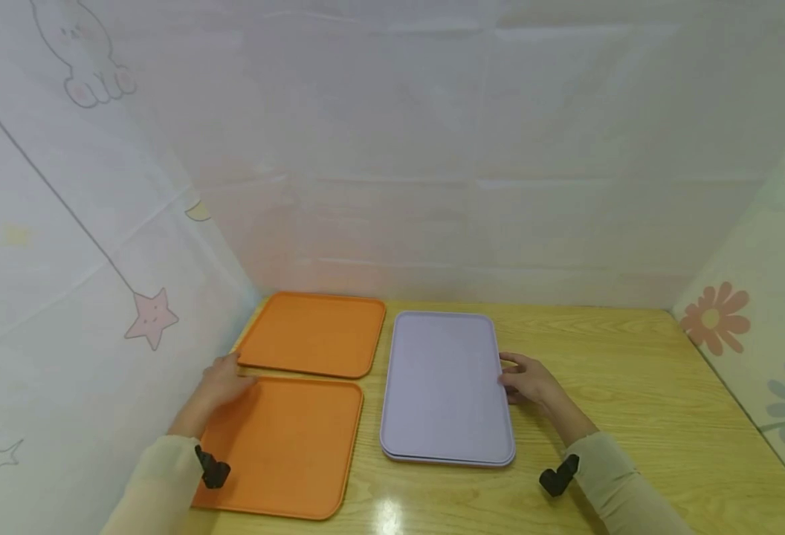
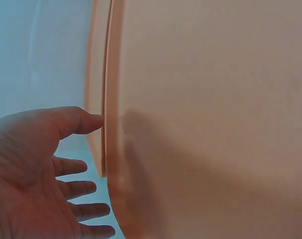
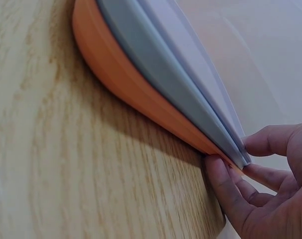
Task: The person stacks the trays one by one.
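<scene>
My left hand (image 1: 221, 380) is at the left side of the near orange tray (image 1: 284, 446), beside the gap to the far orange tray (image 1: 314, 333). In the left wrist view its thumb tip reaches the orange rim (image 2: 112, 89), while the other fingers are spread and straight. To the right lies a stack of trays with a lavender tray (image 1: 444, 386) on top. My right hand (image 1: 529, 379) pinches the stack's right edge. The right wrist view shows a grey-blue tray layer (image 3: 156, 64) and an orange tray (image 3: 126, 94) beneath, with fingertips at the lower edge.
The wood-grain table (image 1: 606, 349) extends to the right of the stack. Pale printed cloth (image 1: 379, 186) hangs behind the table, and more cloth (image 1: 98, 319) stands close along the left side. Black wrist pieces (image 1: 213, 468) sit at both sleeve cuffs.
</scene>
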{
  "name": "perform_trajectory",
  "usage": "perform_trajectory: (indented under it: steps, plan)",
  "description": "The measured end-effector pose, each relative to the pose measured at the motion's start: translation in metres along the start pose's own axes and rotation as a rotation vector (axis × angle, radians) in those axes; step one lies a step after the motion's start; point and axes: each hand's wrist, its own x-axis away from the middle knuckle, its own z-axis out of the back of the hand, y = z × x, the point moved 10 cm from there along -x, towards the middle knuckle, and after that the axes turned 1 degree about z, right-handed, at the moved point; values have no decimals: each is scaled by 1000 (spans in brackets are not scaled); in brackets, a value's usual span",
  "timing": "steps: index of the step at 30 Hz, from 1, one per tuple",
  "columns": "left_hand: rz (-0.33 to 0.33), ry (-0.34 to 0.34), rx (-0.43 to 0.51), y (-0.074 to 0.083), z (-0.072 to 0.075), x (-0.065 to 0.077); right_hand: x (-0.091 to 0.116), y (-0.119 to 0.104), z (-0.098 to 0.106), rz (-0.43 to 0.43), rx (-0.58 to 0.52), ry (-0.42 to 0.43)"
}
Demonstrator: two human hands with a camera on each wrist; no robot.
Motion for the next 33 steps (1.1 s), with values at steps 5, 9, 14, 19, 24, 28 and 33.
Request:
perform_trajectory:
  steps: [5,9,14,19,24,28,33]
  plan:
    - [24,11,-12,-9,0,0,0,1,-2,2,-21,-12]
    - [43,15,-7,-14,0,0,1,2,-2,0,-41,-15]
    - [39,5,-35,-20,-3,-1,1,4,-2,-4,-45,-7]
    - [35,2,-57,-23,-4,-3,1,3,-2,-1,-49,-9]
    - [42,-1,-84,-25,-5,-4,1,3,-1,-2,-41,-5]
    - [31,8,-117,-23,-3,-3,1,2,0,3,-40,-7]
    - [-55,29,-180,-13,4,0,0,3,-1,2,-48,-8]
